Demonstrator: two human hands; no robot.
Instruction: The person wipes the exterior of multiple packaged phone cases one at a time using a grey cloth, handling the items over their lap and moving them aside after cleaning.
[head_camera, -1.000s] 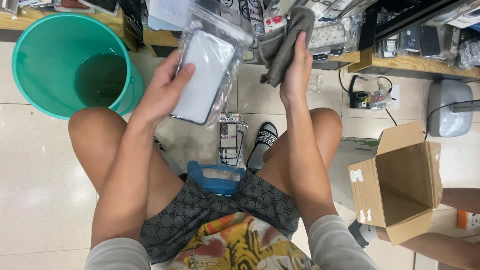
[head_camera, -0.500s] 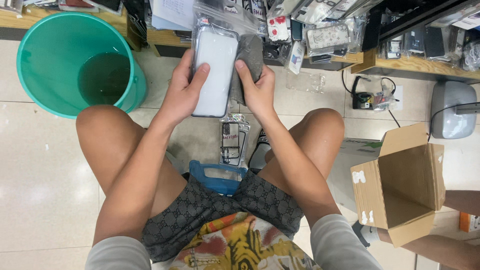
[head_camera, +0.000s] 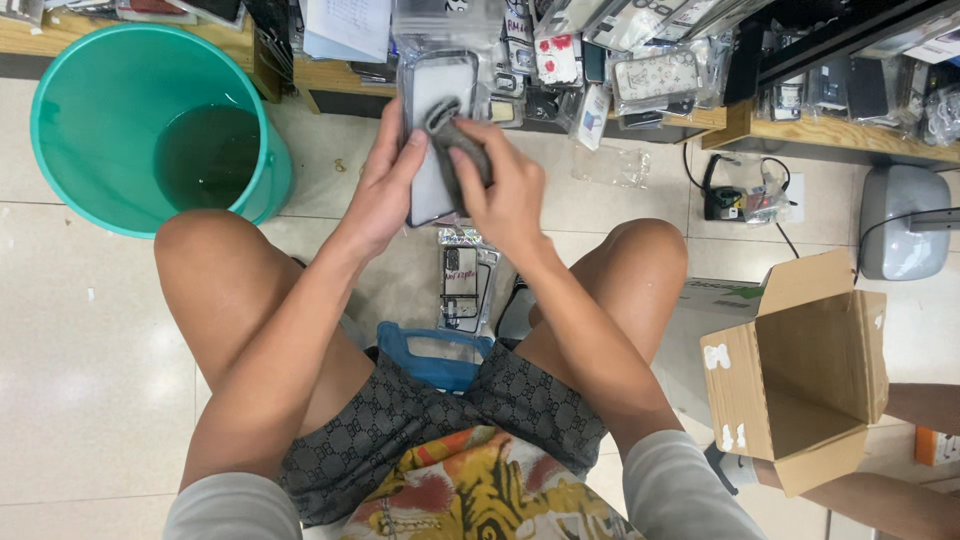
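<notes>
I sit on a low blue stool (head_camera: 432, 352) with my knees apart. My left hand (head_camera: 383, 187) holds a phone case in a clear plastic bag (head_camera: 438, 110) upright by its left edge, in front of me above the floor. My right hand (head_camera: 505, 185) grips a crumpled grey cloth (head_camera: 455, 150) and presses it against the face of the bagged case. The bag's top reaches up before the goods on the shelf.
A teal bucket (head_camera: 70, 150) with dark water stands at the left. Packaged phone cases (head_camera: 655, 75) crowd the wooden shelf ahead. More packaged cases (head_camera: 462, 285) lie on the tiled floor between my feet. An open cardboard box (head_camera: 800, 370) sits at the right, beside another person's leg (head_camera: 880, 500).
My right hand brought the grey cloth from the right onto the bagged case. Both hands and the case rose slightly toward the shelf.
</notes>
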